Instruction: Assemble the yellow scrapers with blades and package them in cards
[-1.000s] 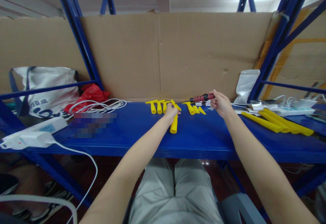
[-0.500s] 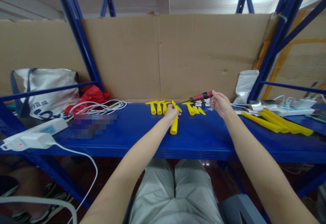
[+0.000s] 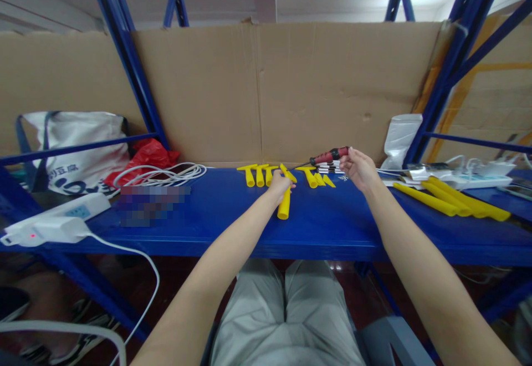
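Observation:
My left hand [image 3: 277, 184] is closed around a yellow tube [image 3: 284, 206] whose lower end sticks out toward me, just above the blue shelf [image 3: 216, 222]. My right hand [image 3: 359, 168] grips the red-and-black handle of a screwdriver [image 3: 328, 157], its thin shaft pointing left toward the tube's top end. Short yellow tube pieces [image 3: 258, 174] lie in a row behind my left hand, and more yellow pieces [image 3: 316, 178] lie under the screwdriver.
Long yellow tubes [image 3: 453, 202] lie at the right beside white power strips [image 3: 469, 179] and a silver pouch [image 3: 399, 138]. At the left are a coiled white cable [image 3: 166, 174], a red bag [image 3: 146, 155], a white tote bag [image 3: 75, 150] and white adapters [image 3: 50, 222]. Cardboard [image 3: 266, 89] backs the shelf.
My right hand has lifted the screwdriver slightly and tilted its tip down to the left, toward the tube. My left hand and the tube have stayed put.

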A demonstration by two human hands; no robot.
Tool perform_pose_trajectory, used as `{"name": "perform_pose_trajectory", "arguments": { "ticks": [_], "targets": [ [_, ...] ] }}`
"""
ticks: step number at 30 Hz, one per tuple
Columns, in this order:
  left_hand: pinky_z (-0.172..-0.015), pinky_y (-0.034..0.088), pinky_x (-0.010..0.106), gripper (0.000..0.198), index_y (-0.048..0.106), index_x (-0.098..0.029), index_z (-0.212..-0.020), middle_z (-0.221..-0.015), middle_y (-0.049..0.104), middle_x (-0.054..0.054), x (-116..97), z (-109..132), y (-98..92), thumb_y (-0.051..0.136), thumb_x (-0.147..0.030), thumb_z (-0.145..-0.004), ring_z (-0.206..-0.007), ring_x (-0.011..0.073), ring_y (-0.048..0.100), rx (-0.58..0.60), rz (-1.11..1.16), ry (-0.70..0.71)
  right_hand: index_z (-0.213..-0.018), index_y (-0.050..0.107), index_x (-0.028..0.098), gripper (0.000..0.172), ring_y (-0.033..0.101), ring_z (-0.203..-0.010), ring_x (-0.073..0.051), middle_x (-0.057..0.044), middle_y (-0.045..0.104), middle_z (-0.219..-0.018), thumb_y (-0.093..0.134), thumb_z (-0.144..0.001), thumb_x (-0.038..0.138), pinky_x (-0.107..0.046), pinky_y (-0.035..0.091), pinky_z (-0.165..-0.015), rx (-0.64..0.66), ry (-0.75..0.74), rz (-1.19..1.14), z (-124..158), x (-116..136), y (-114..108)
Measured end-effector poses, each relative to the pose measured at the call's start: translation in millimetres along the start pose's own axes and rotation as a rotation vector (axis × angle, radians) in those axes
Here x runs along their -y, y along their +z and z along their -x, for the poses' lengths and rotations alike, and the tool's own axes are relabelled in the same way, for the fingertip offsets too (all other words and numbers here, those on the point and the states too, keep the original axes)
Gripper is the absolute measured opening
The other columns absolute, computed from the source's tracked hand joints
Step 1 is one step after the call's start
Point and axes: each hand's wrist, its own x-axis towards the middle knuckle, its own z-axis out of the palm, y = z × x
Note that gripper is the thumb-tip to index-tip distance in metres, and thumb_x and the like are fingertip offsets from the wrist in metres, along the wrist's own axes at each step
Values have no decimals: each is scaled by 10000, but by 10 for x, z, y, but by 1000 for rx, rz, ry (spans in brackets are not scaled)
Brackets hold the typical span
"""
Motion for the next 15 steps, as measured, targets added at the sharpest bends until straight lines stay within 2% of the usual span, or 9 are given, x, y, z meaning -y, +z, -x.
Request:
{"name": "perform_pose_trajectory", "arguments": {
  "ticks": [3, 10, 15],
  "targets": [
    [-465, 404, 180, 489, 439, -213, -1179, -921, 677, 38, 0, 2, -2, 555, -1, -754, -652, 132, 666, 0, -2, -3, -684, 518, 180, 270, 520, -412, -55, 36, 583, -556, 717, -723, 357, -160, 425, -419, 5, -4, 19, -9, -6, -8],
    [-432, 375, 162, 490, 421, -203, -1169, -945, 672, 56, 24, -12, -3, 504, 26, -743, -672, 130, 668, 25, -6, 24, -633, 445, 194, 392, 436, -364, -44, 82, 474, -474, 774, -628, 408, -158, 343, -336, -55, 7, -4, -41, -47, -40],
    [-428, 377, 158, 492, 417, -202, -1165, -948, 671, 55, 21, -2, 2, 511, 27, -739, -662, 126, 665, 34, -14, 37, -629, 447, 204, 349, 377, -326, -53, 91, 403, -392, 739, -659, 393, -171, 304, -309, -83, 37, -9, -45, -42, -18]
  ]
}}
